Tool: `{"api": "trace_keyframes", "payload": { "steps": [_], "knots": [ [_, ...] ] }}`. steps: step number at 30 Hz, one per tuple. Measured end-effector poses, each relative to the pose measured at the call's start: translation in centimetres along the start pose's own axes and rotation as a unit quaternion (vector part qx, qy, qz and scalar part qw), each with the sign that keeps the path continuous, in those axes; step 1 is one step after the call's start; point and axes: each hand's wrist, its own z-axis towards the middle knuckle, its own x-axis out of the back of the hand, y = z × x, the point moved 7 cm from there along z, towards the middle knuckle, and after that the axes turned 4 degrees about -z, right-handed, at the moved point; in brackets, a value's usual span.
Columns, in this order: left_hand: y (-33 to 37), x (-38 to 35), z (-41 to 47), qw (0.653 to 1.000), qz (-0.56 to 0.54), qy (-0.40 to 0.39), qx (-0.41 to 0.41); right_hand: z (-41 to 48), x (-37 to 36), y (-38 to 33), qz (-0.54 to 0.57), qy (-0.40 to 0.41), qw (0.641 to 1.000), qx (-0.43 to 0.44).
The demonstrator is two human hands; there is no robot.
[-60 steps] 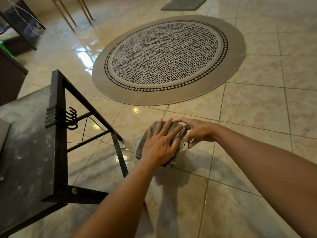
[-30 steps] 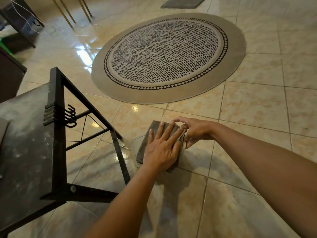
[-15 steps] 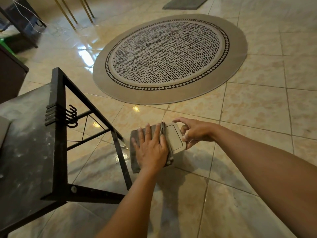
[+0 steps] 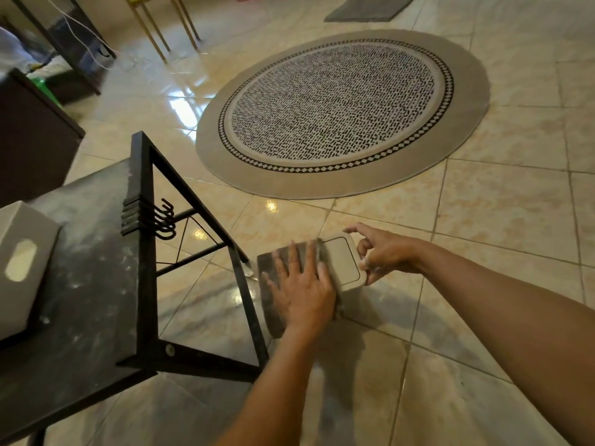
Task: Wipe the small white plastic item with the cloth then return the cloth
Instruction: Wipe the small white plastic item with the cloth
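Observation:
The small white plastic item (image 4: pixel 344 263), a flat rounded rectangle with a raised panel, is held in the air above the tiled floor, right of the table's corner. My right hand (image 4: pixel 384 252) pinches its right edge with fingers and thumb. A grey cloth (image 4: pixel 272 268) covers the item's left part. My left hand (image 4: pixel 304 289) lies flat on the cloth with fingers spread, pressing it against the item. The cloth's lower end hangs below my palm.
A dark marbled table (image 4: pixel 80 278) with a black metal frame and side hooks (image 4: pixel 161 222) stands at left, with a grey box (image 4: pixel 22 265) on it. A round patterned rug (image 4: pixel 341 111) lies on the glossy tiled floor (image 4: pixel 502 201) beyond. Chair legs and dark furniture stand at far left.
My left hand slid the cloth leftwards across the item, uncovering its right part with the raised panel. My right hand kept its hold on the right edge.

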Motion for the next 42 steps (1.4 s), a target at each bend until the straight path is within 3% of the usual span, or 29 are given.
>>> {"api": "trace_keyframes", "payload": {
  "steps": [5, 9, 11, 17, 23, 28, 33, 38, 42],
  "knots": [
    [3.4, -1.5, -0.4, 0.994, 0.023, -0.014, -0.105, -0.1, 0.0, 0.2, 0.007, 0.003, 1.000, 0.002],
    [-0.6, 0.6, 2.0, 1.000, -0.002, -0.017, 0.011, -0.1, -0.2, 0.1, 0.012, 0.015, 1.000, 0.000],
    [-1.2, 0.6, 0.6, 0.999, -0.015, -0.005, 0.028, 0.0, -0.2, 0.0, 0.009, 0.013, 1.000, -0.001],
    [2.4, -1.7, -0.9, 0.995, 0.010, -0.010, -0.100, 0.2, -0.2, 0.4, 0.016, 0.005, 1.000, 0.002],
    [-3.2, 1.4, 1.2, 0.999, 0.016, 0.011, 0.034, 0.2, 0.0, 0.2, 0.010, 0.007, 1.000, -0.003],
    [1.5, -0.9, -2.7, 0.992, 0.043, -0.017, -0.119, 0.1, 0.0, 0.2, 0.005, 0.002, 1.000, -0.002],
    [-1.1, 0.3, -3.6, 0.996, 0.038, 0.016, -0.080, -0.1, -0.1, -0.1, -0.002, 0.011, 1.000, -0.012],
    [1.5, -1.4, -5.0, 0.973, 0.068, -0.020, -0.219, -0.2, -0.1, -0.2, 0.004, 0.003, 1.000, -0.011],
    [-1.0, -0.8, -4.0, 0.983, 0.063, 0.011, -0.174, -0.2, -0.1, 0.0, 0.002, 0.007, 1.000, -0.011]
  ]
}}
